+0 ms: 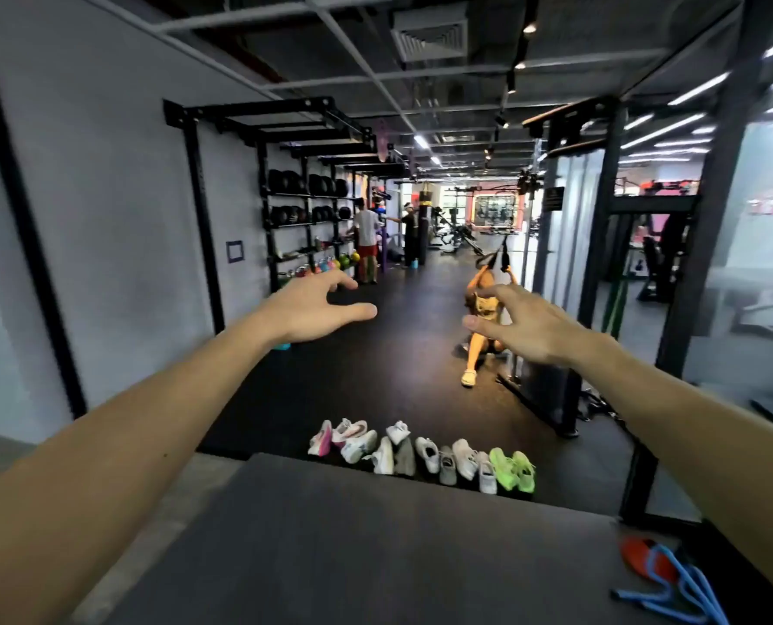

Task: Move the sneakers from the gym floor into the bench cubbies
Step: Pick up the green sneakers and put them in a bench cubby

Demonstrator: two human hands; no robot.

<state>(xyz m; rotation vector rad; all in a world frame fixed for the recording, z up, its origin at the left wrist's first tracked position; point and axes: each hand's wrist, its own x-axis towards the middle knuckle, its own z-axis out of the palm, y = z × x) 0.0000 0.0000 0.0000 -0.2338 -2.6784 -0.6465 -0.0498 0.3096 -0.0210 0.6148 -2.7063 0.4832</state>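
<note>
Several sneakers lie in a loose row on the black gym floor just beyond the grey bench top [353,548]. From the left there are pink and white sneakers [344,437], then white and grey sneakers [429,457], then a neon green pair [513,471]. My left hand [317,311] and my right hand [526,324] are stretched out in front of me at chest height, high above the shoes. Both hands have spread, relaxed fingers and hold nothing. The bench cubbies are hidden from this angle.
A person [481,327] sits on the floor by a black rack frame [542,394] at the right. Shelves of balls and kettlebells [312,227] line the left wall, with people standing beyond. A red and blue item [664,575] lies on the bench's right end.
</note>
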